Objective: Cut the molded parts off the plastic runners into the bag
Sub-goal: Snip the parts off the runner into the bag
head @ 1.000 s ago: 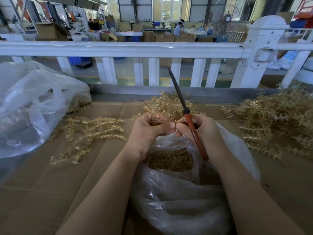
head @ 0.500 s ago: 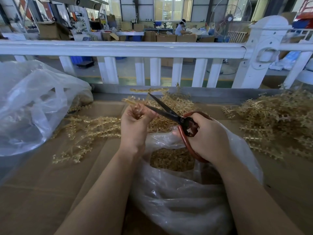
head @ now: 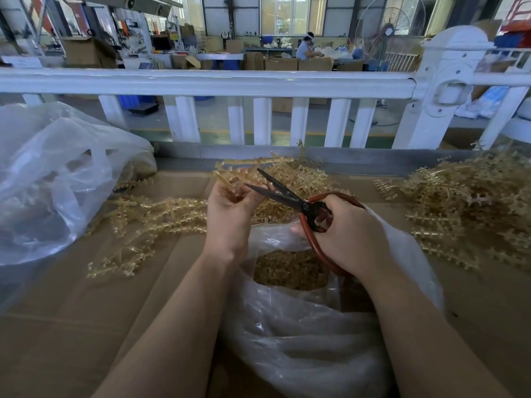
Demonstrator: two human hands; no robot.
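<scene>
My left hand (head: pixel 230 214) grips a translucent amber plastic runner (head: pixel 230 175) with small molded parts along it, held up above the bag. My right hand (head: pixel 347 234) grips the red-handled scissors (head: pixel 290 198); their dark blades are parted and point left, tips right at the runner by my left fingers. Below both hands a clear plastic bag (head: pixel 310 334) stands with its mouth wide, and a heap of cut amber parts (head: pixel 290 270) lies inside it.
Loose runners lie on the cardboard-covered table (head: pixel 71 326) at the left (head: pixel 149 216), behind my hands (head: pixel 298 176), and in a big pile at the right (head: pixel 471 208). A large crumpled clear bag (head: pixel 48 179) sits far left. A white railing (head: pixel 207 81) runs along the table's far edge.
The scissors swung down from pointing upward with blades together to pointing left with blades parted at the runner. My left hand lifted the runner up and away from my right hand.
</scene>
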